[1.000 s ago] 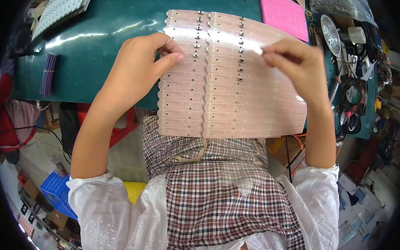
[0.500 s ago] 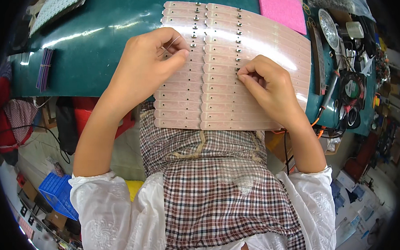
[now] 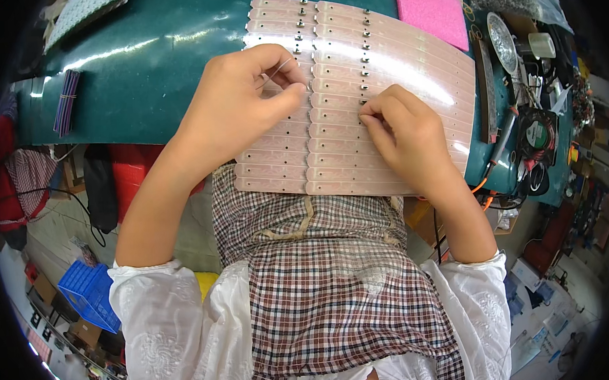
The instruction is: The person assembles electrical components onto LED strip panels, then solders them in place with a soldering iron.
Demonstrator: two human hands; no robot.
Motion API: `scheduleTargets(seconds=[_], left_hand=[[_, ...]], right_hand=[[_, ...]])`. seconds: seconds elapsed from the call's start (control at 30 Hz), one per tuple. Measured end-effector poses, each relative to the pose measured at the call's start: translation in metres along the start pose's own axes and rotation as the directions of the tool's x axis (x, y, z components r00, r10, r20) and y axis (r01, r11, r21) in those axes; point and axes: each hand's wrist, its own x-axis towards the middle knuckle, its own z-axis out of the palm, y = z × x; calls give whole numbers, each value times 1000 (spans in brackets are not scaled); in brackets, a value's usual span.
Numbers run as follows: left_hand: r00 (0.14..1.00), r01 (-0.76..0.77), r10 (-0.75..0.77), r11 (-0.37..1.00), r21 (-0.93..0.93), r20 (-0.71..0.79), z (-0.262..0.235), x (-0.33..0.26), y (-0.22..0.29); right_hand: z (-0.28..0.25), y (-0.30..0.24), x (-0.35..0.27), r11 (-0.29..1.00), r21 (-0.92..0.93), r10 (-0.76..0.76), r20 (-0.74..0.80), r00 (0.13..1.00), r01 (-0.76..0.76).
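Note:
A pale pink panel [image 3: 357, 147] of joined narrow strips lies on the table and overhangs its near edge. Small metal parts [image 3: 365, 60] stand in two columns on its upper half, with small dark holes farther down. Over the left column is my left hand [image 3: 246, 97], its fingers curled and closed round a thin, silvery wire-like strand [image 3: 270, 74]. My right hand [image 3: 407, 128] is closed in a pinch, fingertips at the panel just below the lowest metal part of the right column. Whatever lies between those fingertips is hidden or too small to name.
A pink foam sheet [image 3: 433, 13] lies beyond the panel. At the right are a metal dish [image 3: 501, 42], a soldering iron [image 3: 503, 137] with an orange cord, and a dark bar [image 3: 483, 90]. A banded bundle of purple strips [image 3: 66, 104] sits at the left.
My left hand has shifted right and slightly down with the strand. My right fingertips have moved slightly down, and the metal part above them shows more plainly. The panel sits marginally higher in view.

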Motion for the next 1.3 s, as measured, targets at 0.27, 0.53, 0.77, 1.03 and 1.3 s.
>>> scheduleTargets(seconds=[0.27,0.53,0.77,1.03,1.3], left_hand=[[987,-158,154,971,179,34,33,-4,-1],[958,-287,278,901,325,75,61,-1,-4],[956,-293,275,853,432,106,68,3,3],[960,-281,235,799,532,153,70,1,12],[950,-309,269,749,586,156,73,1,11]], right_hand=[[3,2,-1,981,-143,-137,-36,990,131],[-32,12,15,990,121,90,-137,987,-73],[-14,84,99,959,-282,-135,-337,932,37],[5,93,146,919,-395,-86,-223,971,-10],[11,101,145,908,-415,-81,-321,944,-63]])
